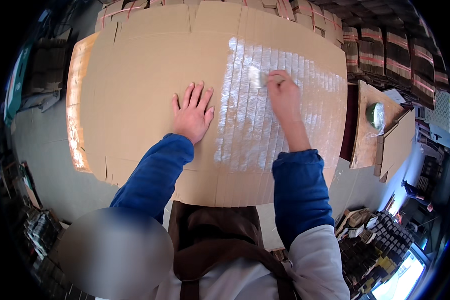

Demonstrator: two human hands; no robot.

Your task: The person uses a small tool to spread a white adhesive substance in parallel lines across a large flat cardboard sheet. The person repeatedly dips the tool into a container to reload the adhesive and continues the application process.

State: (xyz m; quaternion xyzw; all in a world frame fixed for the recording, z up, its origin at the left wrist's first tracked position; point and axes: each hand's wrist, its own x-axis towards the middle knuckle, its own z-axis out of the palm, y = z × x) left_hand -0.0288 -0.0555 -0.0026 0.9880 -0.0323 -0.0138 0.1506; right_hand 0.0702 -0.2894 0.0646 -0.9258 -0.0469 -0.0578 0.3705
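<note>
A wide sheet of brown cardboard (135,75) lies on the table in front of me. Over its right half, many narrow overlapping cardboard edges (245,135) run in parallel strips, smeared with a shiny whitish coating like wet glue. My left hand (192,117) rests flat on the bare cardboard just left of the coated strips, fingers spread. My right hand (284,95) is closed around the handle of a brush (256,77). The pale, slightly motion-blurred bristles meet the upper part of the coated area.
A wooden tabletop edge (77,110) shows at the left. On the right, a wooden board (365,100) carries a green round container (374,116) with clear plastic and cardboard pieces (399,140). Bundled cardboard stacks (385,50) stand behind. Another person (416,194) is far right.
</note>
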